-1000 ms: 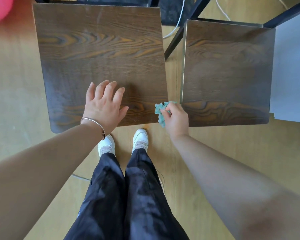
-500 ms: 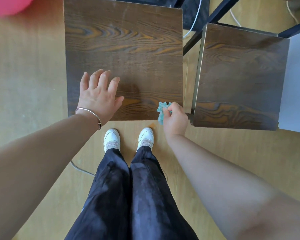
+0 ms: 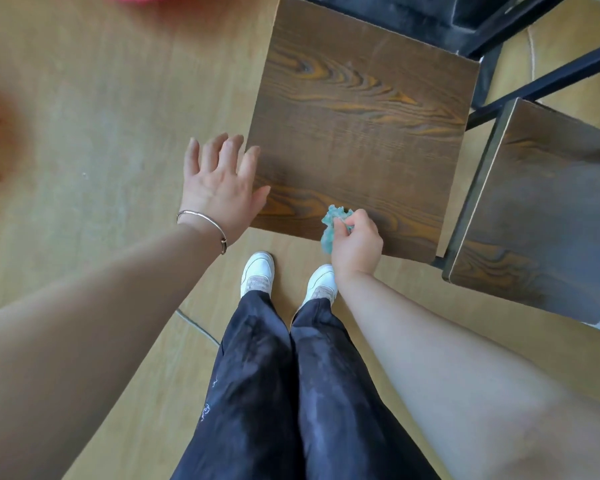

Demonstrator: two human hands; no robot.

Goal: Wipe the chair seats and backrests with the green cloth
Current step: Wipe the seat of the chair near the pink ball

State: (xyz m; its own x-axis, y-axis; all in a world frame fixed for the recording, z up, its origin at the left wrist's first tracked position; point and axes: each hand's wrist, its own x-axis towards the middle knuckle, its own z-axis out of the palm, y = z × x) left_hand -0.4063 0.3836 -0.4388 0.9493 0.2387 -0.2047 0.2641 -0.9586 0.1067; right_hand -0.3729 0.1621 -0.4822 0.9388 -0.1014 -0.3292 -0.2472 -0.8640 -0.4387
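My right hand (image 3: 357, 244) grips the bunched green cloth (image 3: 332, 226) at the chair seat's (image 3: 361, 133) near edge. My left hand (image 3: 219, 181), fingers spread, sits at its left edge. By my reckoning the neighbouring seat (image 3: 541, 220) and the backrests — out of view — are yet to do.

Pale wooden floor (image 3: 101, 98) in daylight, a thin cable (image 3: 199, 326) lying on it.
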